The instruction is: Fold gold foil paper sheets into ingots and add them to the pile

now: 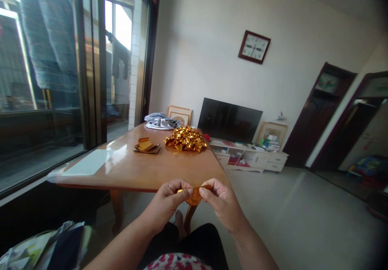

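Between my two hands is a piece of gold foil paper [195,197], held above my lap by the near edge of the table. My left hand [171,201] pinches its left side between thumb and fingers. The right side is gripped the same way by my right hand [222,201]. Farther off on the table lies a heap of shiny folded gold foil pieces [186,139]. Left of the heap rests a small stack of flat gold-brown paper sheets [146,145]. The fingers partly hide the held foil, so its full shape is unclear.
The wooden table [169,169] carries a pale sheet [87,163] at left and folded clothes [162,121] at the back. Beyond it, a white cabinet [256,159] stands below a television [230,119]. A window [91,60] runs along the left. Bags or cloth [45,245] lie lower left.
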`<state>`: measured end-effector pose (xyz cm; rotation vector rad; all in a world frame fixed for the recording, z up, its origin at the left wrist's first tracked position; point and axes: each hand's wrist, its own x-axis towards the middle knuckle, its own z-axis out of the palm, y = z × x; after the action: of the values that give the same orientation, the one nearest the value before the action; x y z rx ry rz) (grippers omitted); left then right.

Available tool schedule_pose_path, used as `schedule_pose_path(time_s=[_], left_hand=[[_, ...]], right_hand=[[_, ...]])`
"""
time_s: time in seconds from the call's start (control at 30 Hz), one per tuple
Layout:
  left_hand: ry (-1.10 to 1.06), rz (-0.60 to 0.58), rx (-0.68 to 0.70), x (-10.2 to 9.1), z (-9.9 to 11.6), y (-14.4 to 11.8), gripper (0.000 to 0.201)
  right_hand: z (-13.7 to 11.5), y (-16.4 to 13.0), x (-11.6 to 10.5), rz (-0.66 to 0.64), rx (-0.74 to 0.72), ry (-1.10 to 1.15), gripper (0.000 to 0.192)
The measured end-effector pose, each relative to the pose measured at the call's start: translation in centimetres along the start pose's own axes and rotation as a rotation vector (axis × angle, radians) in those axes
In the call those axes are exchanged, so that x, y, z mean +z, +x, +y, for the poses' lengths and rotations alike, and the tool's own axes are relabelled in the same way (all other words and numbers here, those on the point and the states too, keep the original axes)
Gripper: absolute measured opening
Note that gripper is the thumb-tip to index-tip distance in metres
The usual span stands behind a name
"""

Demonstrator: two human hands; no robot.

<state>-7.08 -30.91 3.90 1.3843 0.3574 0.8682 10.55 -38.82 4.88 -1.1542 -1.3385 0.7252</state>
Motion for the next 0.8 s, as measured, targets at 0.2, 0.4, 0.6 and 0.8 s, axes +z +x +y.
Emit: schedule_pose_path(time_s=[0.2, 0.4, 0.6, 0.8], left_hand=[[0.016, 0.010, -0.004, 0.1, 0.1, 0.1, 0.023], [0.055, -0.002, 0.000, 0.2, 0.2, 0.2, 0.024], [0.042, -0.004, 0.010, 0.3, 0.1, 0.3, 0.023], [0.055, -0.012, 0.013, 0.2, -0.1, 0.3, 0.023]], right_hand=[[0.2, 0.0, -0.4, 0.011, 0.013, -0.023, 0.027], [0.1, 0.1, -0.3, 0.030, 0.024, 0.052, 0.030], [0.3, 0.2, -0.3, 0.043, 0.045, 0.093, 0.029], [1.2, 0.2, -0.8, 0.050, 0.035, 0.083, 0.030]])
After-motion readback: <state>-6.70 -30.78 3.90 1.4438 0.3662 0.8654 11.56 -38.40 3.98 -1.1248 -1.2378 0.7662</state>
